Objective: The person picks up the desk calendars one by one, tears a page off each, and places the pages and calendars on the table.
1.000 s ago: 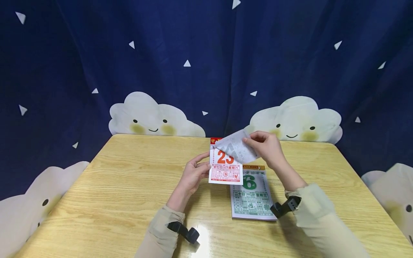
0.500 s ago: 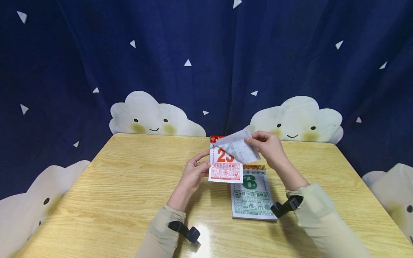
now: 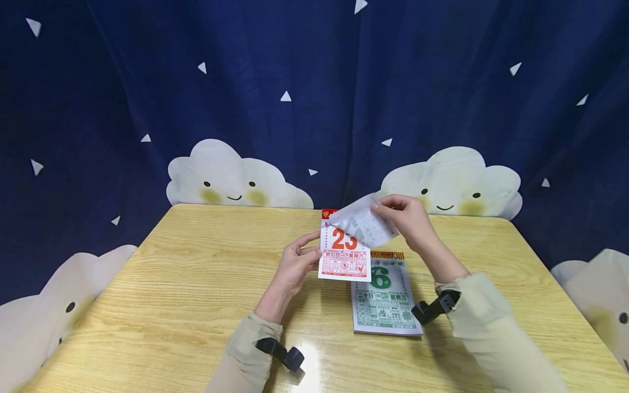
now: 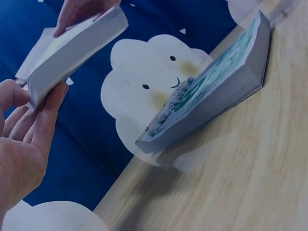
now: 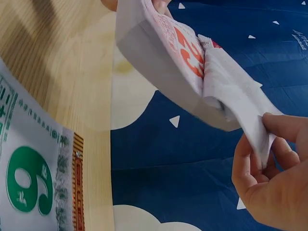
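My left hand (image 3: 294,267) grips a small tear-off calendar (image 3: 345,265) by its left edge, thumb on the front and fingers beneath. Its page reads a red 23 under a red header strip. Between thumb and fingers, my right hand (image 3: 407,221) pinches a thin loose sheet (image 3: 369,222), lifted and folded up to the right across the calendar's upper part. The right wrist view shows this sheet (image 5: 236,91) still joined near the pad's top. In the left wrist view the calendar's thick white page block (image 4: 79,53) is held above the table.
A larger tear-off calendar (image 3: 385,305) with a green 6 lies on the wooden table (image 3: 196,295), partly under the held one. Behind the table's far edge hangs a dark blue curtain (image 3: 314,82) with clouds and white triangles. A black wrist camera (image 3: 434,307) sits on the right sleeve.
My right hand has risen slightly with the pinched sheet, which stays folded up and to the right. The left hand and the held calendar have barely shifted.
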### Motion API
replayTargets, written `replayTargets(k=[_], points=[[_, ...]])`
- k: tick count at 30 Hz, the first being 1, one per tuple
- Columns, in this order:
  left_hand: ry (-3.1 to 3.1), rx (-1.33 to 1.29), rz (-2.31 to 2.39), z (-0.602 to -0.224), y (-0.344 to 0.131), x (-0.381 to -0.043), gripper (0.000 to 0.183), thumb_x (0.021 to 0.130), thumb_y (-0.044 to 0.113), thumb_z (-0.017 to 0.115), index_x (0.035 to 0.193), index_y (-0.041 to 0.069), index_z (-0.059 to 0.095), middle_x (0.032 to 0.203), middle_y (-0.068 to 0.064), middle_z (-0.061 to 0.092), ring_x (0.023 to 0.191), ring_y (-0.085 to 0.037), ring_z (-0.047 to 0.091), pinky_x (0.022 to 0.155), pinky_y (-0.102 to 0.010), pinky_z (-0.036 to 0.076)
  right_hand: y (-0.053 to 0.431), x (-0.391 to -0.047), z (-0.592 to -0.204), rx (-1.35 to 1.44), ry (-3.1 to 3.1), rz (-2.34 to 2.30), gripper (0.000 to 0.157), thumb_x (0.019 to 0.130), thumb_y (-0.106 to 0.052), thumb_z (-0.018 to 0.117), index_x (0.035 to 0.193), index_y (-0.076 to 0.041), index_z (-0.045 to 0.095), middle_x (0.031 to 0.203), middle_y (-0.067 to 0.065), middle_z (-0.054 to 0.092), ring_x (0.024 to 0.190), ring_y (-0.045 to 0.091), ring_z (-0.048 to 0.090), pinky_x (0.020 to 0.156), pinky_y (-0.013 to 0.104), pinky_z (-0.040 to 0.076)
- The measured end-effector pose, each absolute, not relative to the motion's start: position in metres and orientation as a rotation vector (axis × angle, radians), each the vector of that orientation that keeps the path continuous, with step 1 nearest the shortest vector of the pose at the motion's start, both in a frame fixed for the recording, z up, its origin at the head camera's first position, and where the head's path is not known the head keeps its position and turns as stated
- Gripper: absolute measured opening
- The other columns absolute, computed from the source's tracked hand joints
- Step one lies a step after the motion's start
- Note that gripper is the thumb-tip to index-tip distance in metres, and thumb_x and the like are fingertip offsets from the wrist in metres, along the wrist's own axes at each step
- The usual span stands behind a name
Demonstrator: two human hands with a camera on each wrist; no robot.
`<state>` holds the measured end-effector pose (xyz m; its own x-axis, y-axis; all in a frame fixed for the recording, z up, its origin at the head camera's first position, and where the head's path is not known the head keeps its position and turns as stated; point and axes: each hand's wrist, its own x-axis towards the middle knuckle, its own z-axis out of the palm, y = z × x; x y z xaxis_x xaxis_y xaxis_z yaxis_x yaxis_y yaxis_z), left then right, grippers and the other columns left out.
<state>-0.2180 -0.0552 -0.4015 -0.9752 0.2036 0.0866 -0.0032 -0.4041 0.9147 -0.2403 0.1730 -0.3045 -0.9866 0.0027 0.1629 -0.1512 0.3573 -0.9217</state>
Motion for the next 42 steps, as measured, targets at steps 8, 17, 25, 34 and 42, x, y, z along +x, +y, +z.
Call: replayTargets(k=[8, 17, 25, 34, 42], points=[[1.602, 0.235, 2.57, -0.4, -0.058, -0.219, 0.053, 0.078, -0.01, 0.048, 0.131, -0.006, 0.041, 0.077, 0.0, 0.068, 0.065, -0.011, 0.064, 0.059, -0.023, 0.053, 0.181, -0.242, -0.301, 0.037, -2.314, 1.959, 0.01, 0.082, -0.019, 0.065, 0.08, -0.01, 0.064, 0.085, -0.003, 0.056, 0.07, 0.006, 0.053, 0.061, 0.018, 0.049], [1.614, 0.228, 2.586, -0.4, -0.07, -0.221, 0.052, 0.08, -0.008, 0.049, 0.131, -0.006, 0.04, 0.082, -0.004, 0.068, 0.068, -0.012, 0.065, 0.059, -0.023, 0.053, 0.192, -0.243, -0.3, -0.096, -2.216, 2.035, 0.021, 0.083, -0.021, 0.065, 0.096, -0.007, 0.059, 0.092, -0.001, 0.052, 0.071, 0.003, 0.057, 0.067, 0.014, 0.051], [1.625, 0.218, 2.574, -0.4, -0.072, -0.22, 0.051, 0.082, -0.008, 0.047, 0.132, -0.004, 0.039, 0.077, 0.0, 0.069, 0.066, -0.011, 0.064, 0.057, -0.022, 0.053, 0.193, -0.244, -0.298, -0.042, -2.14, 2.078, 0.016, 0.081, -0.011, 0.066, 0.095, -0.008, 0.059, 0.078, -0.007, 0.059, 0.065, 0.001, 0.058, 0.062, 0.012, 0.05], [1.633, 0.189, 2.561, -0.399, -0.074, -0.221, 0.048, 0.082, -0.008, 0.048, 0.13, -0.003, 0.043, 0.08, -0.001, 0.069, 0.067, -0.012, 0.065, 0.059, -0.023, 0.052, 0.196, -0.242, -0.295, -0.079, -2.183, 2.003, 0.015, 0.081, -0.011, 0.066, 0.094, -0.01, 0.059, 0.077, -0.008, 0.058, 0.065, 0.0, 0.057, 0.062, 0.012, 0.05], [1.631, 0.198, 2.549, -0.4, -0.076, -0.22, 0.05, 0.081, -0.009, 0.046, 0.131, -0.003, 0.042, 0.076, 0.001, 0.069, 0.066, -0.011, 0.064, 0.06, -0.023, 0.052, 0.197, -0.243, -0.296, -0.111, -2.238, 1.935, 0.025, 0.081, -0.014, 0.067, 0.102, -0.004, 0.059, 0.078, -0.008, 0.057, 0.067, 0.001, 0.057, 0.062, 0.012, 0.05]])
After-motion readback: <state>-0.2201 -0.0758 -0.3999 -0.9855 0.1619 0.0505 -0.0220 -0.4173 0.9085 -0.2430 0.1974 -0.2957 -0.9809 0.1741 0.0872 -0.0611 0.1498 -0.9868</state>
